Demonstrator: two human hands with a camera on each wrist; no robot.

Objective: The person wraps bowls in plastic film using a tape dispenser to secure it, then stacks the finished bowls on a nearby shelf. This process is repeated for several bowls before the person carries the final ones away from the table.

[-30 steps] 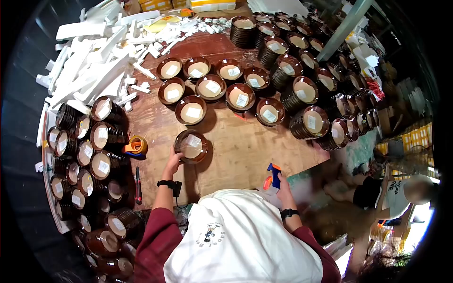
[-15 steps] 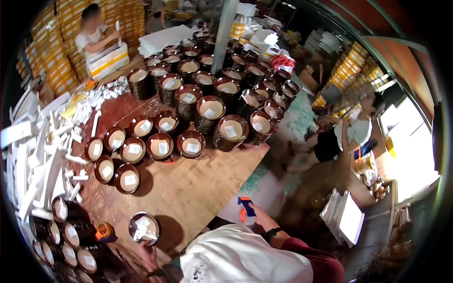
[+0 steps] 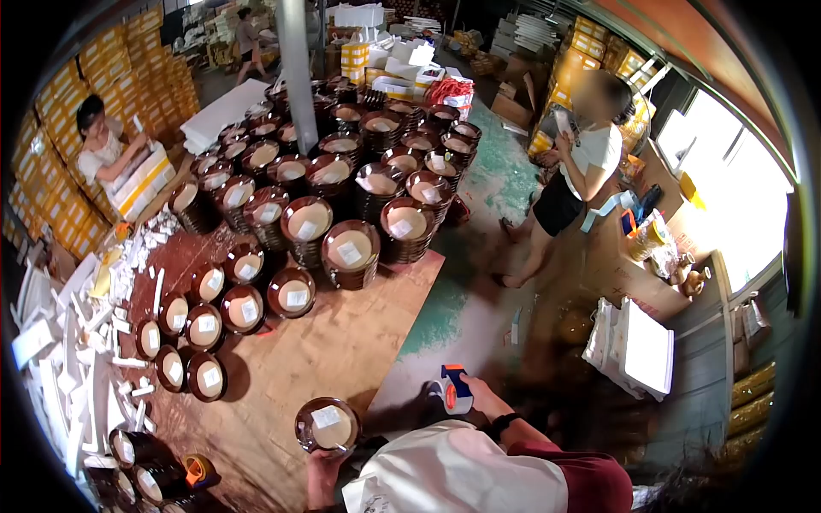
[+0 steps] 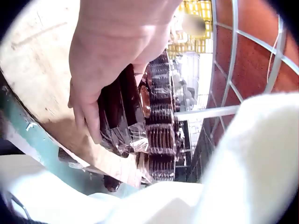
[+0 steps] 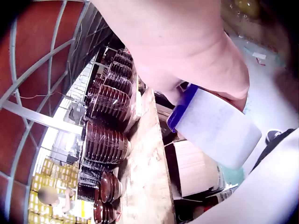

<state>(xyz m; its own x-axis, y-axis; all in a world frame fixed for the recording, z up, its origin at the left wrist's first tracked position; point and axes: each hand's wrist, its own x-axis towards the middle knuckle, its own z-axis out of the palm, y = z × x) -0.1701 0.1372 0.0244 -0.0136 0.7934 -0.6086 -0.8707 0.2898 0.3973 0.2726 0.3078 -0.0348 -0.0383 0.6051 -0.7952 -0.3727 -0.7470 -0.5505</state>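
Note:
A short stack of glossy brown bowls [image 3: 329,427], with a white label in the top one, is near the front edge of the table [image 3: 342,338]. My left hand [image 3: 324,472] grips its side; in the left wrist view clear film glints on the bowls [image 4: 122,114] under the curled fingers. My right hand [image 3: 481,395] holds a blue and orange tape dispenser [image 3: 457,390] beyond the table's edge. In the right wrist view, its wide roll of tape [image 5: 219,128] faces the camera, and my palm hides the handle.
Several bowls [image 3: 242,309] stand farther back on the table, with taller stacks [image 3: 351,253] behind them. White foam scraps [image 3: 68,359] lie at left, near another tape dispenser [image 3: 198,470]. A post [image 3: 297,81] rises among the stacks. One person [image 3: 581,154] stands at right, another [image 3: 111,154] at far left.
The head view has swung to the right, bringing the people and room into sight. My left hand has brought the bowls closer to my body. My right hand keeps holding the tape dispenser.

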